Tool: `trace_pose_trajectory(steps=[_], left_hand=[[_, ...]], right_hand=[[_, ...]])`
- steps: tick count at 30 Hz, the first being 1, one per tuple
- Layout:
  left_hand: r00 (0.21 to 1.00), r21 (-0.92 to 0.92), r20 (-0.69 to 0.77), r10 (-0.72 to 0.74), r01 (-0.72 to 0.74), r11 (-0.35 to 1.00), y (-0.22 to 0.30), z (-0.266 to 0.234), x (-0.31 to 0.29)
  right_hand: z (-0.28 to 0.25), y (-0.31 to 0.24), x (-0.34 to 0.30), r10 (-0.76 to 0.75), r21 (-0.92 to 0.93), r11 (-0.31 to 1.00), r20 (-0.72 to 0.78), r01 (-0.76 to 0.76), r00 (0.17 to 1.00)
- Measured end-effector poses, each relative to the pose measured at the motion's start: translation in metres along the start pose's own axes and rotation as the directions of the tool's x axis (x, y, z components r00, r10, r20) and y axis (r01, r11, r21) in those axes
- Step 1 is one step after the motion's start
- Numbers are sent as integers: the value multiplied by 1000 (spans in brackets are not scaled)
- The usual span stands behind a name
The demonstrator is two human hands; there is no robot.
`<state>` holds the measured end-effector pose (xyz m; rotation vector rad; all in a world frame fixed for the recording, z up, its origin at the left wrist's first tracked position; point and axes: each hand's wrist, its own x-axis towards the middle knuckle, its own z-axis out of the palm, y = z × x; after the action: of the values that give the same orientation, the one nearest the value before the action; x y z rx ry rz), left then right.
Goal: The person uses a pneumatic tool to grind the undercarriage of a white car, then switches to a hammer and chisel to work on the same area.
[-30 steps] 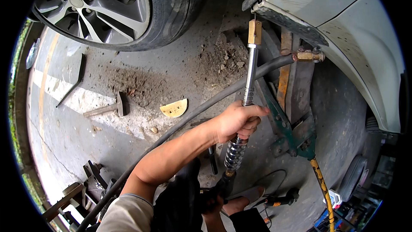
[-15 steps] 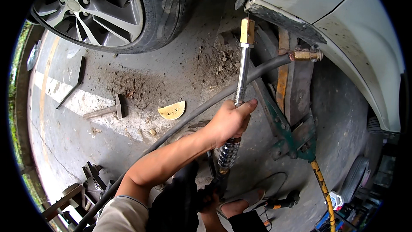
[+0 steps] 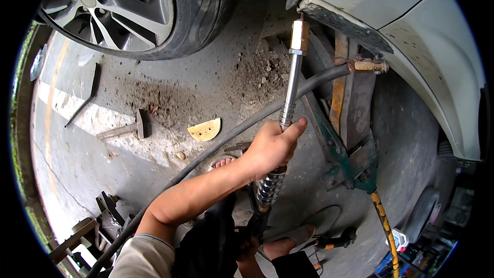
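A slide-hammer dent puller (image 3: 292,80) slants up from my body toward the lower sill (image 3: 339,25) of a white car. It has a brass hexagonal nose, a bright metal rod and a knurled chrome weight. My left hand (image 3: 271,146) is wrapped round the rod just above the weight, thumb along the side. Lower down, my right hand (image 3: 249,248), partly in shadow, grips the puller's black rear handle. A thin pin at the nose points at the sill's end; whether it touches I cannot tell.
A thick black cable (image 3: 247,126) runs behind the puller to a brass clamp (image 3: 368,66) by a green jack (image 3: 334,149) with a yellow-black handle. A hammer (image 3: 123,129), bent bar (image 3: 88,98) and half-round yellow piece (image 3: 205,129) lie on the floor. A wheel (image 3: 128,10) stands far left.
My view has shifted slightly, and more of a sandalled foot shows beside my left forearm. Both hands keep their grip on the dent puller, which stays nearly in place.
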<state>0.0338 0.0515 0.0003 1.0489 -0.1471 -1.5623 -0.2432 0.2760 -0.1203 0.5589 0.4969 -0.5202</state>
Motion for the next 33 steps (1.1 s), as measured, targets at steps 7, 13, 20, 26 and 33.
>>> trace_pose_trajectory(steps=[7, 13, 20, 26, 33], left_hand=[[1000, -26, 9, 12, -11, 1000, -1, 0, 3], [1000, -39, -8, -5, 4, 999, -12, -5, 3], [1000, -21, 9, -13, 13, 1000, -7, 2, 3], [1000, -48, 24, -17, 18, 999, -3, 2, 6], [999, -57, 34, -13, 15, 998, -2, 2, 6]], right_hand=[[4, 0, -2, -46, -155, 987, -85, 32, 995], [-8, -2, -9, -11, -18, 1000, -101, 9, 995], [-15, -5, -7, -8, -19, 1000, -1, 8, 1000], [-8, -4, -4, -41, -85, 996, -50, 37, 998], [-11, -3, -1, -19, -23, 1000, 13, 20, 1000]])
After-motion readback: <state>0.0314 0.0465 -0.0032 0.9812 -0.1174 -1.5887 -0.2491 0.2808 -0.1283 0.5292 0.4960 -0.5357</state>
